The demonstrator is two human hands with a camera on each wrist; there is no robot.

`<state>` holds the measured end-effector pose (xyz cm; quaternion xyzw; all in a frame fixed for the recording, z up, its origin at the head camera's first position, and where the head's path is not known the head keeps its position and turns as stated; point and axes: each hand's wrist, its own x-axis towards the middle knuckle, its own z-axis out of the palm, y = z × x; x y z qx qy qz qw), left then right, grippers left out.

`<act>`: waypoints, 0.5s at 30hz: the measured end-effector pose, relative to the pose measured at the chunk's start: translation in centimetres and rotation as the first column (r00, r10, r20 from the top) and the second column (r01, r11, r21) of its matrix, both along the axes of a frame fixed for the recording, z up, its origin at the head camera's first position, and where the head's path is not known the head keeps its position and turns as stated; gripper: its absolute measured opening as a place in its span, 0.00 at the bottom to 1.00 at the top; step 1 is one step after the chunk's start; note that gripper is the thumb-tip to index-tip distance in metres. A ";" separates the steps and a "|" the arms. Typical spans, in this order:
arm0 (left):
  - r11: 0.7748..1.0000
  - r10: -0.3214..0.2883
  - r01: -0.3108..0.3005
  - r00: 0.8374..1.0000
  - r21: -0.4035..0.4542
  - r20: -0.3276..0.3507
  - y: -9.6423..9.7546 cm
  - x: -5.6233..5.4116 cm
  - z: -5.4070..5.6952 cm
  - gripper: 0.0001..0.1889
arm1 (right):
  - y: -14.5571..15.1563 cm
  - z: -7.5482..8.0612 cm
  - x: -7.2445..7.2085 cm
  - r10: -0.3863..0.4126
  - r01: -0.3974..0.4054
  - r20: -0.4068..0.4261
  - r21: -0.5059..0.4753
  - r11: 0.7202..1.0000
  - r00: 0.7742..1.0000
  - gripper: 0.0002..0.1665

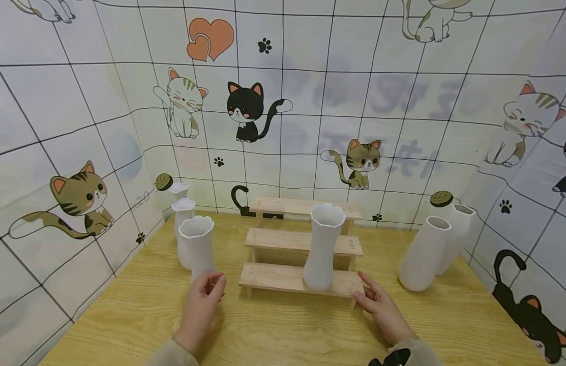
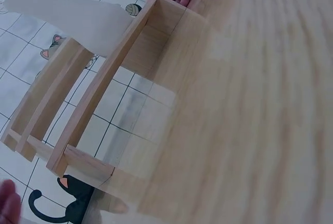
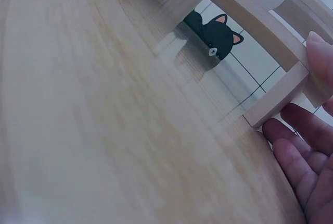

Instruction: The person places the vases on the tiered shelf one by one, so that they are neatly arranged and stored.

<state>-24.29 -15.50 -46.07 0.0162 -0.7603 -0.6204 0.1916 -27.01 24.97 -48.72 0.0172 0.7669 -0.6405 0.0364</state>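
A three-tier wooden stand (image 1: 273, 281) rests on the table, and a white fluted vase (image 1: 323, 249) stands upright on its lowest step. At the right end of that step is my right hand (image 1: 379, 307), gripping the corner with its thumb (image 3: 320, 57) on the board and its other fingers beside the leg (image 3: 276, 99). My left hand (image 1: 202, 307), loosely curled, is left of the stand. It is just in front of a white scalloped vase (image 1: 198, 249) and hides that vase's base. Only a bit of left fingertips (image 2: 8, 203) enters the left wrist view.
Behind the scalloped vase are two more white vases, one nearer (image 1: 182, 229) and one farther back (image 1: 179, 190). Right of the stand, two white vases, one in front (image 1: 422, 256) and one behind (image 1: 458, 234), stand close together. Cat-patterned sheeting (image 1: 305, 112) encloses the wooden table (image 1: 273, 335).
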 end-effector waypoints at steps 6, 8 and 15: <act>0.970 0.232 -0.210 0.951 0.125 -0.203 -0.1 0.1 0.5 0.07 | 0.0 0.1 0.1 -0.005 0.005 -0.001 0.002 1.000 1.000 0.43; 0.945 0.321 -0.300 0.925 0.129 -0.204 -0.2 -0.1 0.6 0.12 | -0.1 0.2 0.1 -0.006 0.006 -0.004 0.001 1.000 1.000 0.43; 0.938 0.318 -0.316 0.948 0.145 0.013 -1.5 -1.2 0.8 0.44 | -0.1 0.2 0.1 -0.009 0.009 -0.001 -0.004 1.000 1.000 0.42</act>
